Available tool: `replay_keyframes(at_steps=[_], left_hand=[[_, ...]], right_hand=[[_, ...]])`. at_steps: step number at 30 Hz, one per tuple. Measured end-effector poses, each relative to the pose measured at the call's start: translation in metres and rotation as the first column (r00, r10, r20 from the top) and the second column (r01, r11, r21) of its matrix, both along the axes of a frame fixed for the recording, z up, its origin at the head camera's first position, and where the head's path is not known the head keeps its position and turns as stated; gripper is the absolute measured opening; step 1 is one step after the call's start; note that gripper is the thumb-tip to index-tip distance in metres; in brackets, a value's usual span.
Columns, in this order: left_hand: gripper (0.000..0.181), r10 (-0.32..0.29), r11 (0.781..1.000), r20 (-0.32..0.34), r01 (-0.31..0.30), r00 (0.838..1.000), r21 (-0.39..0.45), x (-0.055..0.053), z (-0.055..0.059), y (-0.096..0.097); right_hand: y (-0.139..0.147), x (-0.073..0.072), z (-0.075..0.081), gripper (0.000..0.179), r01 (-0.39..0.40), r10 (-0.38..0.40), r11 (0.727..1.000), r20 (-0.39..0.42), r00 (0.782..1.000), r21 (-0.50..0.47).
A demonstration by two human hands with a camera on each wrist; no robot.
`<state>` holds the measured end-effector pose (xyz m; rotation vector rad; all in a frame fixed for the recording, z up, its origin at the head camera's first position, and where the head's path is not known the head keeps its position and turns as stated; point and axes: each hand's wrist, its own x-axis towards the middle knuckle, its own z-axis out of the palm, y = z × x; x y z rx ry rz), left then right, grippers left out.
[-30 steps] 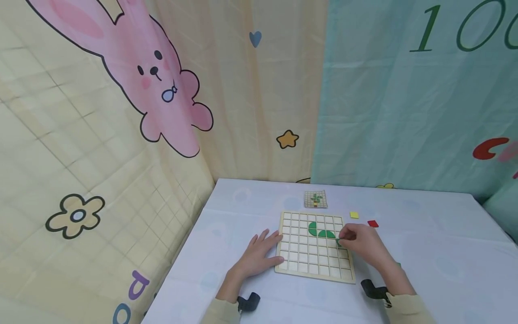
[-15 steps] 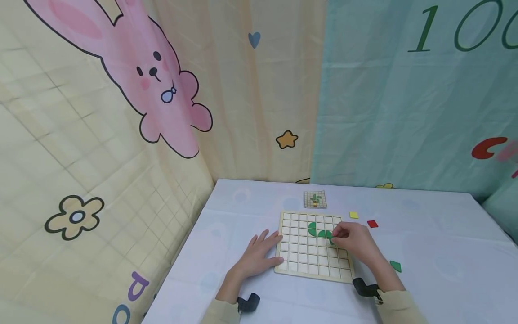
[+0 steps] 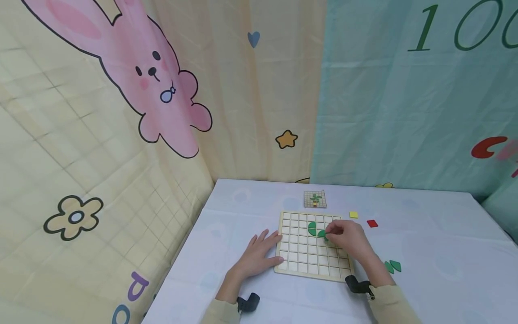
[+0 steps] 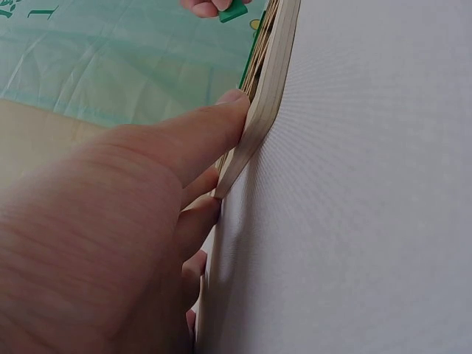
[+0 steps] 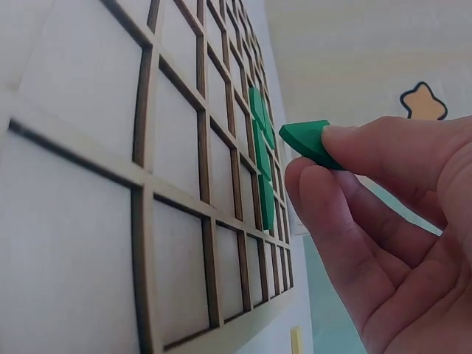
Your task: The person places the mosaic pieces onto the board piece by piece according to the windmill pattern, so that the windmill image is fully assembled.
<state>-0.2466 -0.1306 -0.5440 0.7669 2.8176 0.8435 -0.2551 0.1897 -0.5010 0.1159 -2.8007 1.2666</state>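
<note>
My right hand (image 3: 350,237) is over the right half of the wooden grid board (image 3: 309,259), pinching a green quarter-circle tile (image 5: 313,142) between thumb and fingers. In the right wrist view this tile is tilted and held off the grid. Several green tiles (image 3: 312,229) sit in the board's upper cells, partly hidden by the right hand in the head view. My left hand (image 3: 256,257) lies at the board's left edge, fingers spread and extended. In the left wrist view its thumb (image 4: 214,133) touches the board's wooden side.
Behind the board lies a small pattern card (image 3: 314,199) with a printed grid. A yellow square tile (image 3: 354,214) and a red tile (image 3: 372,223) are at the back right. Loose green tiles (image 3: 395,266) lie beside the right forearm.
The right hand has moved left across the board, carrying the green tile. Loose green tiles on the right have come out from behind the forearm. The left hand stays put.
</note>
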Motion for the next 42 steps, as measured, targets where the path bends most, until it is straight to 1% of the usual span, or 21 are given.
replay_keyframes(at_steps=[3, 11, 19, 26, 31, 37, 42], left_hand=[[0.071, -0.001, 1.000, -0.005, 0.001, 1.000, 0.002, -0.001, -0.001, 0.000], [0.071, -0.002, 1.000, -0.002, 0.002, 1.000, -0.002, -0.001, 0.000, 0.000], [0.071, 0.001, 1.000, 0.006, -0.001, 1.000, -0.011, 0.001, 0.002, 0.001], [0.071, 0.007, 1.000, 0.004, -0.007, 1.000, -0.016, 0.001, 0.003, 0.002], [0.071, 0.008, 1.000, 0.008, -0.008, 1.000, -0.015, 0.001, 0.004, 0.002], [0.071, 0.007, 1.000, 0.009, -0.007, 1.000, -0.014, 0.000, 0.003, 0.001], [0.071, 0.008, 1.000, 0.010, -0.008, 1.000, -0.014, 0.001, 0.004, 0.002]], right_hand=[[-0.003, -0.003, -0.001, 0.008, 0.007, -0.007, 1.000, 0.008, 1.000, -0.007], [-0.012, -0.006, -0.004, 0.006, -0.001, 0.004, 0.997, 0.043, 0.999, -0.071], [-0.020, -0.010, -0.008, 0.008, 0.018, -0.014, 0.997, 0.070, 0.997, -0.069], [-0.025, -0.010, -0.007, 0.008, 0.013, -0.005, 0.995, 0.075, 0.997, -0.104], [-0.028, -0.012, -0.007, 0.006, 0.005, 0.001, 0.996, 0.074, 0.997, -0.087], [-0.031, -0.013, -0.011, 0.005, 0.002, 0.003, 0.998, 0.080, 0.997, -0.070], [-0.034, -0.014, -0.014, 0.007, 0.001, 0.001, 0.999, 0.057, 0.998, -0.044]])
